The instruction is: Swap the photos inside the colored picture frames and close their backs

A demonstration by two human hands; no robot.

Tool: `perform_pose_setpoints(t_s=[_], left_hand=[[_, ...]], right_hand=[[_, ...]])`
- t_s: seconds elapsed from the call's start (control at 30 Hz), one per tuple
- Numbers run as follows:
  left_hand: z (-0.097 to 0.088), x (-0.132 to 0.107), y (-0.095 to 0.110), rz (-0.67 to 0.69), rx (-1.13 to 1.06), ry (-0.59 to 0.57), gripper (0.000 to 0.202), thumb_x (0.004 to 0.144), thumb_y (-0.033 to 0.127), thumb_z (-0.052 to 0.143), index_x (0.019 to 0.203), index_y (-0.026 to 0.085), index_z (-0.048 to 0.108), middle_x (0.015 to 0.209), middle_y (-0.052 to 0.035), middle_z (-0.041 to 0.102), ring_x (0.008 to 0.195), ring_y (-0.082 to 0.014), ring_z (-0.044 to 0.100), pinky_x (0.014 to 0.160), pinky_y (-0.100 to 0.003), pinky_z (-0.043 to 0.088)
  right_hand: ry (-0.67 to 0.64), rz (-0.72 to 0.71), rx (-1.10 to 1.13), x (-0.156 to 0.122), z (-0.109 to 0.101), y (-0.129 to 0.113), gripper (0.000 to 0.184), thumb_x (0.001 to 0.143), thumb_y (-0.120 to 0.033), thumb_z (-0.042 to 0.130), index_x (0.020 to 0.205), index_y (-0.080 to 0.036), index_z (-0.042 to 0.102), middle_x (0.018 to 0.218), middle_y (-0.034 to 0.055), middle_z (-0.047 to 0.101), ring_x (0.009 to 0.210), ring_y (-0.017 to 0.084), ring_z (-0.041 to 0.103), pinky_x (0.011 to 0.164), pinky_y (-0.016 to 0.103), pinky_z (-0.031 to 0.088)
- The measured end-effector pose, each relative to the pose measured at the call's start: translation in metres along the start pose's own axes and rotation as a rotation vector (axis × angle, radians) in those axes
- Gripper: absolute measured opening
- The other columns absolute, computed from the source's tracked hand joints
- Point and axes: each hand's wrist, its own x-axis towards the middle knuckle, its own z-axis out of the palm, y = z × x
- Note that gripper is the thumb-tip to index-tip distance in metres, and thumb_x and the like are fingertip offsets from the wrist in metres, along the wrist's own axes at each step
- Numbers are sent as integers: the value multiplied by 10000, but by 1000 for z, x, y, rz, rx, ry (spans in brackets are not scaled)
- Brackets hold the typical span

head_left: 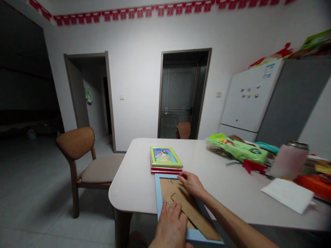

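Blue frame lay back-up, near end past the counter edge, prob. so its clips were reachable. L hand lay flat on it, fingers slightly spread, grasping nothing, prob. to steady it. R hand, forearm angled in, curled fingers at top edge; couldn't tell if grip pinched anything. Stacked frames sat just beyond R grip.

At the worktop's near edge, my left grip covers part of the blue frame; the fridge magnets' designs are too small to tell.
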Motion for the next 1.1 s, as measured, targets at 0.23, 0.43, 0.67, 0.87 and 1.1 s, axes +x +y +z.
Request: perform_pose_setpoints(t_s=[0.23, 0.43, 0.67, 0.87, 1.1], left_hand=[[3, 9, 17, 2, -151, 102, 538, 621, 169, 605, 1123, 95, 428, 1262, -140, 380, 1173, -252, 301, 1009, -399, 171], [-9, 17, 50, 63, -705, 611, 230, 745, 208, 464, 971, 169, 467, 1125, -106, 486, 1057, -222, 435, 898, -363, 336], [-16, 57, 63, 231, -1279, 631, 525, 714, 161, 527, 1169, 206, 270, 1114, -73, 518, 993, -169, 503, 854, -307, 386], [18, 96, 52, 80, -1096, 409, 499, 647, 67, 533, 1118, 149, 391, 1034, -57, 580, 901, -145, 553, 786, -229, 426], [55, 105, 53, -74, -624, 303, 358, 638, 95, 556, 981, 193, 523, 961, -26, 613, 884, -168, 544, 786, -250, 388]], right_hand=[[95, 320, 527, -60, -48, 36, 376, 708, -412, 382, 899, -164, 589, 778, 68, 641, 634, 161, 578, 534, 256, 428], [-152, 380, 1290, -106, -21, -12, 398, 703, -444, 460, 1002, -194, 540, 751, 49, 640, 638, 163, 582, 575, 272, 428], [258, 532, 1208, -93, -52, 19, 554, 646, -325, 563, 1158, -174, 417, 649, -9, 641, 518, 127, 567, 528, 230, 436], [239, 560, 399, -67, -113, 118, 563, 690, -268, 452, 1207, -53, 394, 835, 86, 666, 669, 157, 611, 599, 225, 448], [99, 432, -9, -52, -117, 157, 368, 668, -260, 458, 980, -137, 609, 786, 47, 680, 704, 161, 613, 596, 209, 424]])
